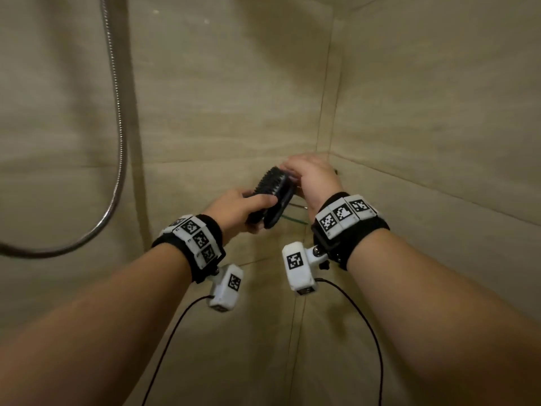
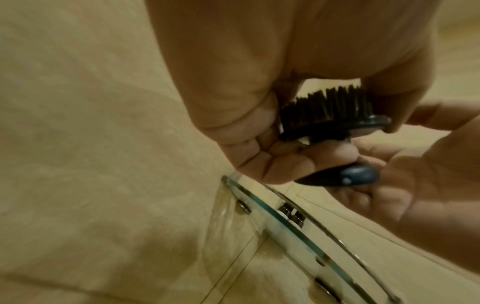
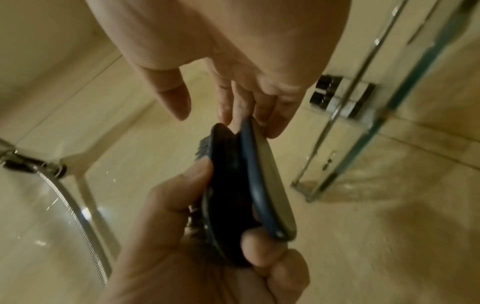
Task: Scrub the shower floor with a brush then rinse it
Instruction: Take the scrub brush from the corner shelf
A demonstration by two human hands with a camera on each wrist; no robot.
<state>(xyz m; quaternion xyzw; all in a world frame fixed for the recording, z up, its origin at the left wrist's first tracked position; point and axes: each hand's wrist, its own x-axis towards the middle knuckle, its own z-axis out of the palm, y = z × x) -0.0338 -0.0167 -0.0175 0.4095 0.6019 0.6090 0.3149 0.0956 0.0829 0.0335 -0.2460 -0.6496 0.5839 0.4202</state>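
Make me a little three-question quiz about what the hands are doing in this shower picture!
1. True or false: the left hand grips the black scrub brush.
2. Which is the right hand doing? A) holding the shower hose B) touching the far end of the brush with straight fingers C) hanging at the person's side
3. Fill in: just below the hands, in the wall corner, sits a glass ____.

Key: 1 true. 2 B. 3 shelf.
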